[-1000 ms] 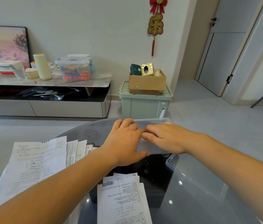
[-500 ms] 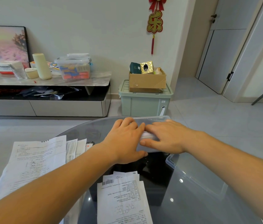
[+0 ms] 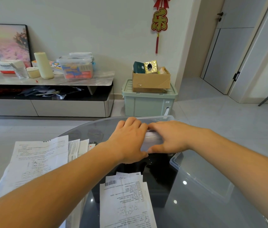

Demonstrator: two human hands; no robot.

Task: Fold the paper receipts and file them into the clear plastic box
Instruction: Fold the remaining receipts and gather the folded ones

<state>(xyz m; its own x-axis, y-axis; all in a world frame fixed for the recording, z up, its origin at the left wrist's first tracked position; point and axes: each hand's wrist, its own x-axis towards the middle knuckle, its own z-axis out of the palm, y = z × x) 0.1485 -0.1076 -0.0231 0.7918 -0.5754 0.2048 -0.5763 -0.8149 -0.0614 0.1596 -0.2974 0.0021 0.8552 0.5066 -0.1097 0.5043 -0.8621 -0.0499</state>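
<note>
Right hand (image 3: 171,137) thumb wider now, left hand (image 3: 128,139) beside, fingers flat over clear box (image 3: 162,117); Panasonic carton (image 3: 6,67)

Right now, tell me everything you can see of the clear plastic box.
The clear plastic box is see-through and rectangular, lid off, standing upright at the far edge of the glass table. The left hand and right hand lie over its top, hiding most of it; white paper shows between them.

Left hand (image 3: 127,139) against right hand (image 3: 172,137), seemingly
</note>
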